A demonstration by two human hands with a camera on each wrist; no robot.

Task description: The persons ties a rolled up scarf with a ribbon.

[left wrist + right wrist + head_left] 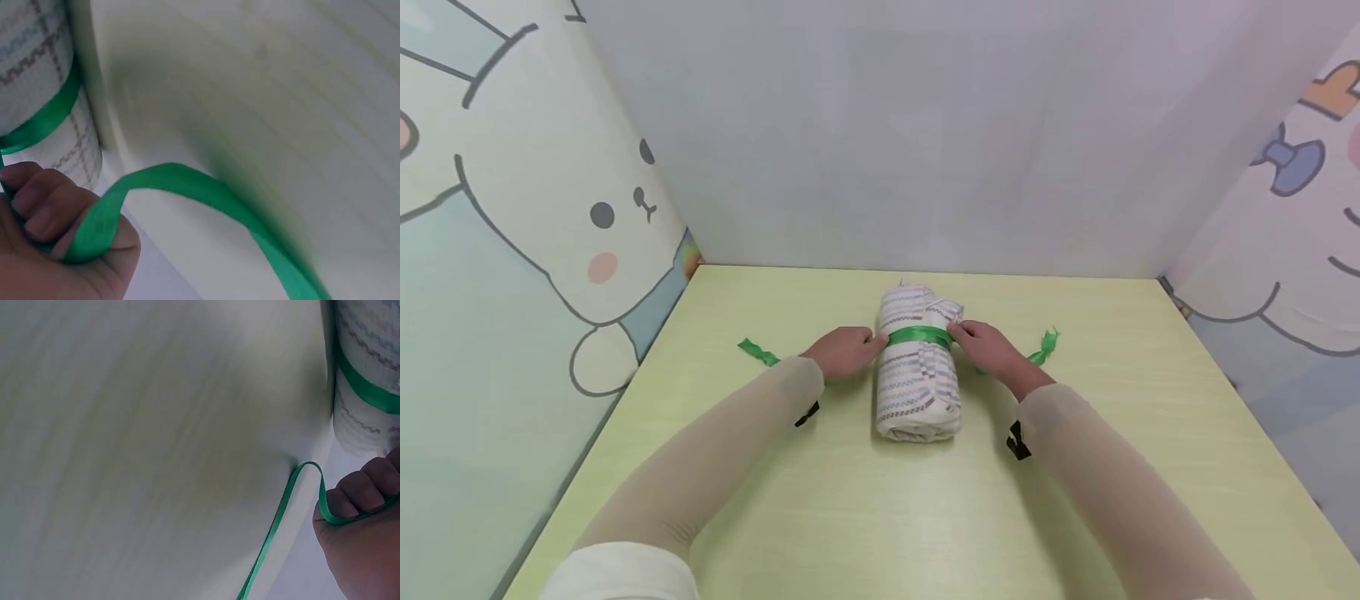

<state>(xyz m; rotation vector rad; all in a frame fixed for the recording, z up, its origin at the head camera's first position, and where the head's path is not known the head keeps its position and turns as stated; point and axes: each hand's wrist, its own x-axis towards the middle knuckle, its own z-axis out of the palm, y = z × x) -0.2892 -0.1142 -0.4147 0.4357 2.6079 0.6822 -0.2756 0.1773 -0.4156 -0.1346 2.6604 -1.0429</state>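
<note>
A rolled-up cloth (910,392), white with woven stripes and checks, lies lengthwise on the table. A green ribbon (919,335) runs around its middle. My left hand (844,352), at the roll's left side, grips one end of the ribbon; in the left wrist view the ribbon's tail (187,179) loops out of the curled fingers (53,200). On the other side my right hand (988,346) grips the other end, its curled fingers (365,484) wrapped over it. From that fist the other tail (275,528) trails onto the table.
The pale yellow table (865,533) reaches back to a light grey wall (925,150). Panels with cartoon animals stand at the left (550,208) and right (1285,250). Frayed ribbon ends (758,352) stick out beyond the forearms on both sides.
</note>
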